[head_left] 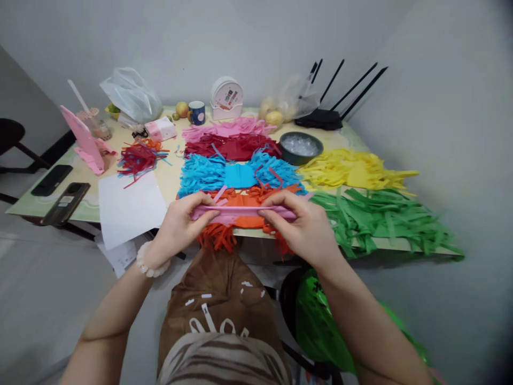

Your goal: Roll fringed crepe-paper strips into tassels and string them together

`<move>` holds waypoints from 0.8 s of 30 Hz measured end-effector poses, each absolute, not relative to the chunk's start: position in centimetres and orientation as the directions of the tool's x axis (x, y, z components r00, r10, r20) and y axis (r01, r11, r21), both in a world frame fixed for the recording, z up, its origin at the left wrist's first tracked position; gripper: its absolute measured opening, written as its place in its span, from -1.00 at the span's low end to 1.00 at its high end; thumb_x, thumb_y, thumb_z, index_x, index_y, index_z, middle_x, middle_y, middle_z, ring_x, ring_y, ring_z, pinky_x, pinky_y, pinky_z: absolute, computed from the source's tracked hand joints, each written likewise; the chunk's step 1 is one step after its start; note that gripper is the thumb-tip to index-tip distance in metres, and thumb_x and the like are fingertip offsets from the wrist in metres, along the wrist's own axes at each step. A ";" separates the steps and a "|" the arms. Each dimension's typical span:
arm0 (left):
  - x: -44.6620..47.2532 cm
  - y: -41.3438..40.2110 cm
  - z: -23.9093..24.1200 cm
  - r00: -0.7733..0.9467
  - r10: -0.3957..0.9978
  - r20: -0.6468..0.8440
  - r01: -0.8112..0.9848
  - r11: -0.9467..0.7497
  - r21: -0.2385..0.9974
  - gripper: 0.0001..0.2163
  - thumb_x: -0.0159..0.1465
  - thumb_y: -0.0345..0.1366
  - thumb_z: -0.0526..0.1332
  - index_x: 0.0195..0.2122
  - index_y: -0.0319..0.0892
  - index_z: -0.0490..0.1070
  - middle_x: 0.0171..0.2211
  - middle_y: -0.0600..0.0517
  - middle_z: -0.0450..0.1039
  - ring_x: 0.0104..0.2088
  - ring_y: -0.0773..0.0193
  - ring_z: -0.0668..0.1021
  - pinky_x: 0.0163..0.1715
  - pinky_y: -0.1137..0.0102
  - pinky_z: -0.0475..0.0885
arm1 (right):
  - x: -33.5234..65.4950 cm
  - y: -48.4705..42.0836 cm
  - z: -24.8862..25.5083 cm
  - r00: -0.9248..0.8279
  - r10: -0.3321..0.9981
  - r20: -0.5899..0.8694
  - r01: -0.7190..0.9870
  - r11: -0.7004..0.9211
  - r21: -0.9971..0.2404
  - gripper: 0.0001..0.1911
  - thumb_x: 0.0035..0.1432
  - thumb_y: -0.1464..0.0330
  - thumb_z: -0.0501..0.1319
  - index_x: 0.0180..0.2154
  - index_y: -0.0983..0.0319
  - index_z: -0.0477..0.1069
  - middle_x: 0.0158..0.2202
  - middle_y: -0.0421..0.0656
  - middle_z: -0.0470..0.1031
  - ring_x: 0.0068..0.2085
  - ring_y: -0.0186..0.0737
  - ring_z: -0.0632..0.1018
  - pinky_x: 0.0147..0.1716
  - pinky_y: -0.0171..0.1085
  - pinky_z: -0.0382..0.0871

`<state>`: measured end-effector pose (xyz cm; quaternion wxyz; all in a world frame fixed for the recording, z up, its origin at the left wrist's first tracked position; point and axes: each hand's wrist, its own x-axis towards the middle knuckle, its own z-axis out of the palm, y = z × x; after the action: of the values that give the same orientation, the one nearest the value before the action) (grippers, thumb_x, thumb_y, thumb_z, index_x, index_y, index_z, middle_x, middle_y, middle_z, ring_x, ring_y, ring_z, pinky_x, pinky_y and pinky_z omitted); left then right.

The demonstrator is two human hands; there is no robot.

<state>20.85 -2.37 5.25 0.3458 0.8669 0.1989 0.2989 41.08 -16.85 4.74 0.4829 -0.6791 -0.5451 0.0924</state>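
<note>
Strip (236,212), pink and narrow, held in both hands above the front edge of the worktop (171,171). Its long axis runs left to right, roughly parallel to that edge. The left hand (176,227) and right hand (308,224) grip it from opposite sides, the fingers of each closed on it against the thumb, leaving a straight span between them. Neither hand is nearer; the strip's outer ends are partly hidden by the hands. Directly behind and beneath it is the orange fringe (244,201), which overhangs the front edge; whether the two touch cannot be told. Farther towards the back edge follow the blue fringe (239,176), the red fringe (232,149) and the pink fringe (226,130). The green fringe (385,216) occupies the front right corner, with the yellow fringe (356,171) behind it.
</note>
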 end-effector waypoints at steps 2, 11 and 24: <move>20.8 -2.2 5.4 0.770 0.554 0.316 0.112 -0.605 0.788 -0.87 0.29 -0.26 0.28 -0.33 -0.20 0.42 -0.37 0.03 0.55 -0.37 0.31 0.54 -0.35 0.46 0.38 | 41.0 -16.8 4.7 0.415 0.855 0.313 0.536 0.048 -0.843 -0.87 0.17 0.30 0.30 -0.38 0.22 0.45 -0.46 -0.20 0.55 -0.48 -0.30 0.54 -0.48 -0.35 0.39; 20.6 -2.3 5.3 0.841 0.533 0.090 -0.111 0.007 0.994 -0.85 0.29 -0.28 0.30 -0.18 -0.25 0.50 -0.48 0.05 0.54 -0.52 0.39 0.54 -0.45 0.50 0.44 | 40.8 -16.6 3.8 0.363 0.919 0.154 0.005 0.163 -0.987 -0.77 0.07 0.20 0.42 -0.27 0.20 0.59 -0.50 -0.19 0.59 -0.49 -0.28 0.60 -0.46 -0.33 0.55; 21.2 -2.6 4.5 0.782 0.620 0.068 -0.257 0.221 0.941 -0.95 0.16 -0.37 0.32 -0.43 -0.23 0.52 -0.53 0.04 0.54 -0.63 0.47 0.42 -0.46 0.49 0.41 | 39.9 -15.9 3.1 0.428 0.874 0.230 -0.036 0.271 -0.962 -0.91 0.02 0.47 0.30 -0.42 0.20 0.59 -0.52 -0.22 0.57 -0.53 -0.36 0.55 -0.54 -0.41 0.49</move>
<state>21.20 -2.63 4.53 0.7641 0.5541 0.1635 0.2870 39.94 -15.92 3.12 0.6795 -0.5023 -0.4170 0.3348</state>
